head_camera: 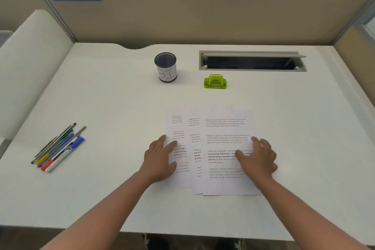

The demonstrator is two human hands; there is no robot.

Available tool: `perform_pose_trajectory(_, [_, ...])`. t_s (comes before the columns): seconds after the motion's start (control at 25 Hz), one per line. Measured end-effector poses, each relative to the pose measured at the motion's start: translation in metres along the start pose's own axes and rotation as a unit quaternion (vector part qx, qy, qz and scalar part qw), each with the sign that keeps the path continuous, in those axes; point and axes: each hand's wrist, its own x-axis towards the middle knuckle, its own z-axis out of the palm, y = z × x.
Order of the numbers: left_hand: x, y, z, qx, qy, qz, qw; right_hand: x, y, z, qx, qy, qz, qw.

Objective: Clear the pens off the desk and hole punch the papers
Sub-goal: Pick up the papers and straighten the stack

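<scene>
Resting flat on the fanned-out papers (219,148) near the front middle of the desk (113,91), the left hand (160,160) lies on the left edge of the sheets and the right hand (257,158) on the right side — both with fingers spread and relaxed, gripping nothing. The pens (58,148) lie bundled together at the desk's left side, well apart from the papers. Beyond the sheets stands a green hole punch (215,82), with a black mesh cup (166,67) to its left — neither touched by a hand.
</scene>
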Motion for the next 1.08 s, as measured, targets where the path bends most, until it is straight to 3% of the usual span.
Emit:
perform_pose_trajectory(0.16, [-0.001,0.006,0.007,0.012,0.005,-0.016,1.000,0.012,0.007,-0.011,0.158,0.006,0.115,0.981])
perform_pose_trajectory(0.4, [-0.005,0.020,0.006,-0.003,0.001,0.003,1.000,-0.002,-0.018,-0.002,0.285,-0.053,0.086,0.953])
perform_pose_trajectory(0.6, [-0.005,0.032,0.005,-0.093,-0.004,-0.017,0.996,-0.013,-0.037,0.005,0.305,-0.118,0.055,0.944])
perform_pose_trajectory(0.92, [-0.005,0.035,0.013,-0.075,0.006,-0.023,0.997,-0.010,-0.047,0.006,0.312,-0.159,0.063,0.935])
perform_pose_trajectory(1.08, [-0.005,0.035,0.013,-0.074,0.005,-0.026,0.997,-0.012,-0.056,0.009,0.312,-0.225,0.055,0.921])
